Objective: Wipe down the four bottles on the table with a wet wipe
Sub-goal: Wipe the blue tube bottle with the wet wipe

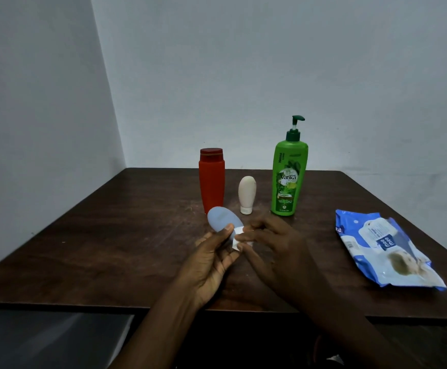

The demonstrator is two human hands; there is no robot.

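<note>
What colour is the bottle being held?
The held bottle is pale blue, clearest in the head view.

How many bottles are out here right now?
4. A red bottle, a small cream bottle and a green pump bottle stand in a row on the table, farther back; a blue bottle is held in the left hand. None seems hidden.

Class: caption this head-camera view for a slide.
Left hand holds a blue bottle while right hand presses a wet wipe to it; red bottle, white bottle and green bottle stand behind.
</note>
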